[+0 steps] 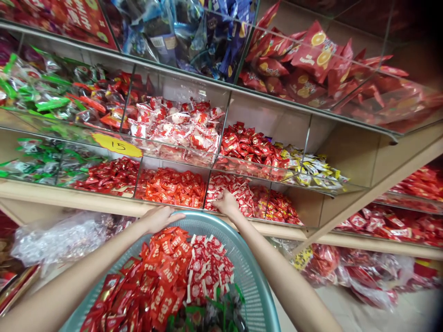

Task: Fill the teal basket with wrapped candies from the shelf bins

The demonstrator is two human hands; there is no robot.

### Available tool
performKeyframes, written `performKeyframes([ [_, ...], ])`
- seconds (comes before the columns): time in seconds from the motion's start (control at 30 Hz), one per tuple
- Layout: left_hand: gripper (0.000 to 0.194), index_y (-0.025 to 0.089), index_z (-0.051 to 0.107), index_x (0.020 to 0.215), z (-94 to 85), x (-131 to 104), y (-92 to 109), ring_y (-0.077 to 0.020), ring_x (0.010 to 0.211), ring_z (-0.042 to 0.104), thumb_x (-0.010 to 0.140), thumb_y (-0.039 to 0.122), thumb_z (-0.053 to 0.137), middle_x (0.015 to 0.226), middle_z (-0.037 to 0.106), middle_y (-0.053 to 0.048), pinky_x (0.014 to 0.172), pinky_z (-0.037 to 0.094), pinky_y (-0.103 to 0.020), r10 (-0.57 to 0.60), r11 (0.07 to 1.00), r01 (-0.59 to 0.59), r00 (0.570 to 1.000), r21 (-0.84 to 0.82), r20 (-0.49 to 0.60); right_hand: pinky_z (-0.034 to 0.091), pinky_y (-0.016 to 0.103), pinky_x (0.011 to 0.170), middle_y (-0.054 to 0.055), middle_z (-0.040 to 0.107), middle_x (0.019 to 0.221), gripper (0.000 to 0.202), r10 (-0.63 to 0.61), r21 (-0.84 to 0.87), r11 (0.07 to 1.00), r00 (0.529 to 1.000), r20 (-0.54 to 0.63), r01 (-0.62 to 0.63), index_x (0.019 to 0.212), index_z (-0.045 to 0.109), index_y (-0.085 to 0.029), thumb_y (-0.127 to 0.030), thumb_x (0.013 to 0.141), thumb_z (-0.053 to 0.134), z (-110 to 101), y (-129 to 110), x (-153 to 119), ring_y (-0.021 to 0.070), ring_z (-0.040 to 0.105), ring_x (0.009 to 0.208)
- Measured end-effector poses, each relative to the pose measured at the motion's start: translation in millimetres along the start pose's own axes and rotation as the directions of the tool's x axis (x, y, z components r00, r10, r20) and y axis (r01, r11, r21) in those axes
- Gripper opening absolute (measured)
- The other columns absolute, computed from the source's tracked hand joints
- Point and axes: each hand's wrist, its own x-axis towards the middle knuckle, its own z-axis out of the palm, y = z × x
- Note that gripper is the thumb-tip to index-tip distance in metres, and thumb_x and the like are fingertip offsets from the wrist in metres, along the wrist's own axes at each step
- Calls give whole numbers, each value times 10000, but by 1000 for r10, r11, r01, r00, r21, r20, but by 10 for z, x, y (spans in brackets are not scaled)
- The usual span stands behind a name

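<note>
A teal plastic basket holds several groups of wrapped sweets: dark red, orange-red, red-and-white, and green-and-clear ones. At its far rim is my left hand, back upward, with the thumb along the rim and the other fingers partly hidden beside the shelf edge. My right hand is over the compartment of red-and-white sweets, its fingers curled together; whatever they hold is too small to make out. Orange-red sweets fill the compartment to the left of it.
Glass-fronted wooden shelves rise in tiers ahead, filled with wrapped sweets. A yellow tag reads 15. Clear plastic bags lie under the shelf at left, and bagged red sweets at lower right. A slanted wooden divider stands at right.
</note>
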Motion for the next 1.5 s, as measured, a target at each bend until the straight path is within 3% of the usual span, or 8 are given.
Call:
performKeyframes([
  [0.2, 646, 204, 608, 679, 28, 16, -25, -213, 667, 623, 819, 699, 216, 720, 674, -70, 616, 384, -268, 9, 1000, -9, 1000, 1, -13, 391, 184, 541, -48, 564, 650, 250, 31, 309, 950, 999, 15, -34, 773, 483, -184, -206, 591, 653, 34, 72, -13, 103, 542, 604],
  [0.5, 642, 202, 591, 674, 41, 21, -45, -216, 657, 621, 835, 681, 196, 708, 668, -73, 624, 384, -276, 27, 999, -27, 1000, 18, 0, 358, 194, 436, -52, 534, 503, 122, 92, 423, 900, 994, 59, -108, 683, 470, -189, -141, 597, 541, 26, 59, 19, 94, 473, 450],
  [0.7, 624, 200, 568, 663, -17, -9, 18, -210, 654, 611, 833, 679, 207, 687, 654, -67, 621, 382, -272, 7, 1000, -7, 1000, 27, 3, 339, 192, 428, -68, 513, 468, 201, 114, 477, 871, 993, 33, -116, 648, 438, -205, -91, 524, 549, 70, 79, 59, 94, 474, 446],
  [0.97, 620, 196, 583, 664, -39, -17, 37, -207, 651, 605, 824, 684, 235, 692, 653, -66, 628, 385, -272, 0, 1000, 0, 1000, -6, 3, 322, 197, 418, -69, 520, 484, 190, 93, 568, 816, 994, 56, -108, 707, 426, -208, -133, 562, 524, -195, -1, -143, 92, 458, 432],
  [1.13, 637, 192, 589, 670, -39, -11, 44, -204, 652, 598, 818, 693, 224, 698, 647, -62, 641, 385, -271, 7, 1000, -7, 1000, 1, 7, 339, 206, 475, -75, 510, 551, 231, -84, 620, 778, 994, -66, 107, 769, 446, -201, -179, 573, 568, -425, 2, -317, 88, 459, 483],
  [1.27, 644, 190, 590, 678, -43, -14, 50, -209, 648, 596, 817, 695, 216, 696, 644, -64, 630, 380, -273, 1, 1000, -1, 1000, 2, 11, 382, 228, 553, -49, 519, 655, 216, -271, 607, 730, 948, -164, 314, 799, 454, -204, -209, 631, 588, -558, -54, -526, 96, 477, 572],
  [1.4, 641, 191, 581, 663, -28, -7, 33, -206, 638, 592, 817, 697, 220, 686, 638, -64, 617, 371, -272, 3, 1000, -3, 1000, 3, 10, 383, 229, 578, -40, 527, 695, 150, -422, 631, 701, 906, -9, 333, 813, 453, -210, -199, 706, 557, -478, -93, -848, 99, 479, 607],
  [1.5, 642, 194, 578, 663, -11, 0, 20, -206, 643, 594, 816, 701, 215, 690, 641, -63, 614, 369, -270, 2, 1000, -2, 1000, 14, 6, 345, 212, 537, -53, 511, 672, 116, -465, 594, 751, 870, 164, 290, 812, 466, -210, -161, 726, 527, -288, -39, -1102, 89, 434, 572],
])
